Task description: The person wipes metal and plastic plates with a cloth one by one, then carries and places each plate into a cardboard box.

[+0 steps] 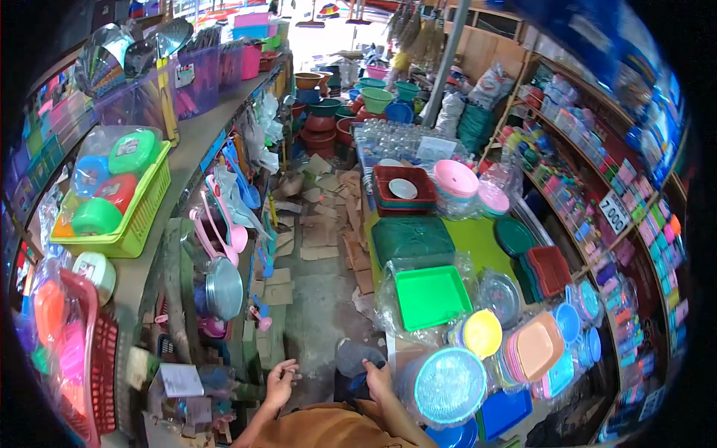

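At the bottom centre, my left hand (281,383) hangs over the aisle floor with its fingers loosely curled and apart, holding nothing that shows. My right hand (379,379) is to its right, thumb and fingers closed on a grey cloth (359,358) with a dark part below it. Just right of that hand stands a stack of light blue baskets (449,385) in clear wrap. Behind the baskets are a yellow bowl (482,334) and a bright green tray (433,297).
A shelf (183,160) on the left bears a lime basket (142,216) and a red basket (102,358). Flattened cardboard (320,231) lies along the aisle. Basins (320,123) are stacked at its far end. Wall shelves line the right side.
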Motion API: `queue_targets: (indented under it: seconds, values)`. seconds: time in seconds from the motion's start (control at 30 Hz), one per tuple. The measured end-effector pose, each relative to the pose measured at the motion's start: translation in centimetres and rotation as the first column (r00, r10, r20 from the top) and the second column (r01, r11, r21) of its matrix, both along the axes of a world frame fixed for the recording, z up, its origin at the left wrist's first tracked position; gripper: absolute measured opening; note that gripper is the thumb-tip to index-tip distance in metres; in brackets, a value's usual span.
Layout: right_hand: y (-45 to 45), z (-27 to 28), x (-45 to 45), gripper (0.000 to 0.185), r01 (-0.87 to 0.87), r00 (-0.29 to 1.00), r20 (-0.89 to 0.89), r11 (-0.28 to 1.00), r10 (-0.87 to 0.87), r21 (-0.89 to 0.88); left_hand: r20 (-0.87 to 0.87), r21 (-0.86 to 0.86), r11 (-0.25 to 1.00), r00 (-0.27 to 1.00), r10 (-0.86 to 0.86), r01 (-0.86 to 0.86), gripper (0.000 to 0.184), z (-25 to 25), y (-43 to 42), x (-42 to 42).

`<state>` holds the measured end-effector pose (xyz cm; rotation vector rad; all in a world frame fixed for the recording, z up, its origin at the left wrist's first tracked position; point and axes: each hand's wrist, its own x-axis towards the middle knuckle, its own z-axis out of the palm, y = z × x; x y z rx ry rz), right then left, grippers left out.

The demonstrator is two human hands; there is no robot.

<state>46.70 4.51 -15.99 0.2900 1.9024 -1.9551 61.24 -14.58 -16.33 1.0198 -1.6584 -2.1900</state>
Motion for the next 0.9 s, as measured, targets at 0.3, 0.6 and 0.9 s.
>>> queue_targets:
  seconds: [0.3, 0.6, 0.9]
  values:
    - [-6.8, 0.0, -19.6, 0.026, 0.041, 0.999, 0.03, 0.996, -0.038, -0.075, -0.055, -0.04, 0.976, 0.976, 0.211, -0.213, 0.025, -4.9, -6.5, -12.0]
    - [-12.8, -0.4, -35.6, 0.024, -0.158, 0.986, -0.076, 0.979, 0.149, -0.131, -0.12, -0.218, 0.965, 0.985, 0.124, -0.148, 0.023, 0.9, -11.9, -30.1]
    - [-16.6, -0.5, -42.6, 0.032, -0.139, 0.978, -0.145, 0.986, 0.151, 0.094, -0.107, -0.254, 0.967, 0.993, -0.057, 0.028, 0.026, 0.5, -17.6, -41.8]
